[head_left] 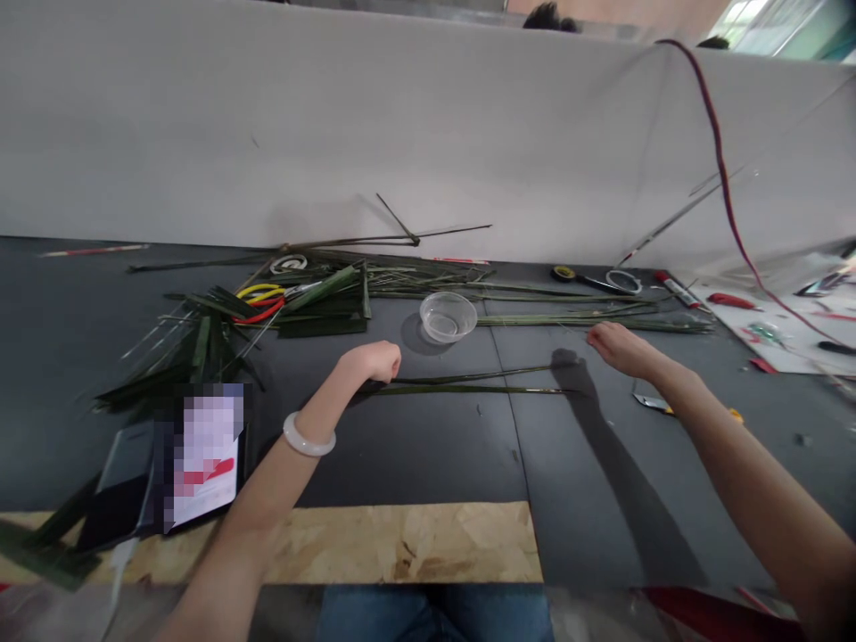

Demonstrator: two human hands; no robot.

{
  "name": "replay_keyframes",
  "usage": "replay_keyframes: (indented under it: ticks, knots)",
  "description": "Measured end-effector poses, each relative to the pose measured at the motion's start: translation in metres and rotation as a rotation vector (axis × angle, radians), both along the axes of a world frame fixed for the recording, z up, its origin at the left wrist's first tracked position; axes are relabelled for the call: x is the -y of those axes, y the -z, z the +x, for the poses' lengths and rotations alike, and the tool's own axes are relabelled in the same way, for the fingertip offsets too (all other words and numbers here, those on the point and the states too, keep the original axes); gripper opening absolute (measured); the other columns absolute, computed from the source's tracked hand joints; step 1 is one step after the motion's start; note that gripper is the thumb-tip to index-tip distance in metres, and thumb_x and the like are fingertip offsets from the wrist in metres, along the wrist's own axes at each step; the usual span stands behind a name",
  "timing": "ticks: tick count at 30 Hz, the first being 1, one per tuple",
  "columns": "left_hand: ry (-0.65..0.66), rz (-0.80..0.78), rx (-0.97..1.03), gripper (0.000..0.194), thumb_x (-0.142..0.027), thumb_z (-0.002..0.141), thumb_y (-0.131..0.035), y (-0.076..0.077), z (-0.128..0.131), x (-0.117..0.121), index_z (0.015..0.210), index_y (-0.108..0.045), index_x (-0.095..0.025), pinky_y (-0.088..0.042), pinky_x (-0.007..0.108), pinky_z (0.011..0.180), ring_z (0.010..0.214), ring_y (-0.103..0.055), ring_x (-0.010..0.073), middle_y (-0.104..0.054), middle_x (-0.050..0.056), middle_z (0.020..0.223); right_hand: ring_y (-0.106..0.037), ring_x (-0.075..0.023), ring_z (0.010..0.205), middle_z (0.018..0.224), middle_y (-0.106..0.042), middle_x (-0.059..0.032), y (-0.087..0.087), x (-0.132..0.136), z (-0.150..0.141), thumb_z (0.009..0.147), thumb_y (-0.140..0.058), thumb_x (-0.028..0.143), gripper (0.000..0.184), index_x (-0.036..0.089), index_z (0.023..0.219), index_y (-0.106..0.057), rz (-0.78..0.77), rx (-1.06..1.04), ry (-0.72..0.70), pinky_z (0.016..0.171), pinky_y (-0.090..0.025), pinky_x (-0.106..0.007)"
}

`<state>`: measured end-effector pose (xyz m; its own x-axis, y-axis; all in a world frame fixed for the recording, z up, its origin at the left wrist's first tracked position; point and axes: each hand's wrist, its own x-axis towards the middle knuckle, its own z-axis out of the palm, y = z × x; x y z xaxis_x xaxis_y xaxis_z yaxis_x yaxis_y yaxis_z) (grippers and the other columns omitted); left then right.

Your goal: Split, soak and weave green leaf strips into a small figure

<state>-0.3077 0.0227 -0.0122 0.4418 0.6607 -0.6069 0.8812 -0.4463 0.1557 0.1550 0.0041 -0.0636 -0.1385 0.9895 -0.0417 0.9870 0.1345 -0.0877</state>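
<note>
My left hand (375, 362), with a white bangle above the wrist, is closed over the left ends of two long green leaf strips (468, 389). These strips stretch right along the dark table and lie slightly apart. Farther right, my right hand (616, 348) is raised above the table with its fingers pinched together; whatever is between them is too fine to make out. Its shadow falls near the strips' right ends. Between and beyond the hands stands a clear plastic bowl (448, 319). Behind it runs a bundle of narrow green strips (588, 323).
Wide leaf pieces (325, 323) and scissors with red and yellow handles (262, 308) lie left. A tablet (204, 459) and phone (120, 486) sit near the front left. A utility knife (652, 403) lies below my right forearm. A dark red cable (719, 152) hangs at right.
</note>
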Motion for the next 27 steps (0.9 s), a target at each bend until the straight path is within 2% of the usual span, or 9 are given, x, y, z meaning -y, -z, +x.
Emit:
replay_keyframes:
  ticks: [3,5,7,10,13,15,18,22,27]
  knots:
    - [-0.005,-0.008,0.010,0.021,-0.007,0.066,-0.061,0.005,-0.002,-0.003,0.083,-0.071,-0.012,-0.039,0.021,0.058,0.069,-0.061,0.0151,-0.072,0.009,0.085,-0.056,-0.0258,0.092,0.091,-0.060,-0.0118,-0.025,0.016,-0.039,0.091,-0.036,0.026,0.020,0.018,0.086,-0.054,0.074,0.015,-0.104,0.083,-0.042,-0.037]
    - [-0.003,-0.020,0.031,0.019,-0.008,0.066,-0.063,0.006,-0.005,-0.005,0.082,-0.071,-0.012,-0.039,0.022,0.058,0.070,-0.061,0.0161,-0.072,0.010,0.085,-0.057,-0.0243,0.087,0.089,-0.059,-0.0110,-0.042,0.032,-0.080,0.093,-0.034,0.027,0.023,0.018,0.086,-0.053,0.106,0.017,-0.214,0.079,-0.043,-0.035]
    - [0.004,-0.026,0.072,0.018,-0.011,0.067,-0.064,0.002,-0.007,-0.006,0.084,-0.071,-0.012,-0.040,0.022,0.060,0.073,-0.063,0.0166,-0.072,0.009,0.087,-0.058,-0.0217,0.079,0.087,-0.059,-0.0098,-0.054,0.052,-0.127,0.092,-0.034,0.020,0.020,0.018,0.085,-0.053,0.065,0.025,-0.273,0.073,-0.042,-0.032]
    - [0.039,-0.035,0.203,0.021,-0.023,0.076,-0.061,-0.015,-0.009,0.000,0.094,-0.071,-0.017,-0.042,0.018,0.066,0.081,-0.064,0.0142,-0.072,0.004,0.095,-0.057,-0.0181,0.072,0.086,-0.060,-0.0074,-0.059,0.080,-0.192,0.088,-0.038,0.008,0.018,0.017,0.089,-0.053,-0.036,0.038,-0.366,0.068,-0.040,-0.028]
    - [0.110,-0.126,0.468,0.031,-0.038,0.083,-0.056,-0.037,-0.007,0.013,0.100,-0.071,-0.017,-0.042,0.017,0.067,0.081,-0.064,0.0135,-0.073,0.002,0.093,-0.058,-0.0182,0.075,0.084,-0.061,-0.0060,-0.052,0.093,-0.234,0.086,-0.038,0.002,0.020,0.017,0.089,-0.053,-0.082,-0.007,-0.477,0.072,-0.040,-0.028]
    - [0.149,-0.176,0.534,0.033,-0.039,0.083,-0.056,-0.047,-0.003,0.022,0.099,-0.072,-0.016,-0.042,0.017,0.065,0.078,-0.064,0.0139,-0.073,0.003,0.088,-0.058,-0.0181,0.076,0.086,-0.062,-0.0069,-0.045,0.092,-0.248,0.088,-0.036,0.003,0.022,0.016,0.091,-0.053,-0.074,-0.055,-0.508,0.074,-0.040,-0.030]
    - [0.187,-0.169,0.540,0.024,-0.028,0.080,-0.059,-0.052,0.000,0.029,0.092,-0.074,-0.015,-0.041,0.017,0.063,0.074,-0.064,0.0130,-0.074,0.003,0.084,-0.058,-0.0185,0.074,0.088,-0.062,-0.0086,-0.041,0.085,-0.256,0.091,-0.033,0.006,0.023,0.017,0.094,-0.053,-0.065,-0.135,-0.486,0.073,-0.040,-0.031]
    - [0.171,-0.123,0.531,0.018,-0.018,0.077,-0.058,-0.051,0.000,0.029,0.083,-0.075,-0.015,-0.040,0.016,0.059,0.066,-0.063,0.0116,-0.072,0.002,0.071,-0.058,-0.0192,0.074,0.089,-0.062,-0.0088,-0.043,0.081,-0.255,0.093,-0.032,0.010,0.022,0.017,0.096,-0.053,-0.078,-0.250,-0.452,0.071,-0.042,-0.032]
    - [0.175,-0.108,0.495,0.020,-0.012,0.075,-0.058,-0.046,-0.001,0.024,0.087,-0.074,-0.014,-0.042,0.016,0.064,0.071,-0.065,0.0122,-0.073,0.003,0.077,-0.062,-0.0191,0.087,0.105,-0.063,-0.0103,-0.041,0.084,-0.251,0.094,-0.034,0.015,0.024,0.017,0.110,-0.053,-0.089,-0.367,-0.445,0.075,-0.046,-0.031]
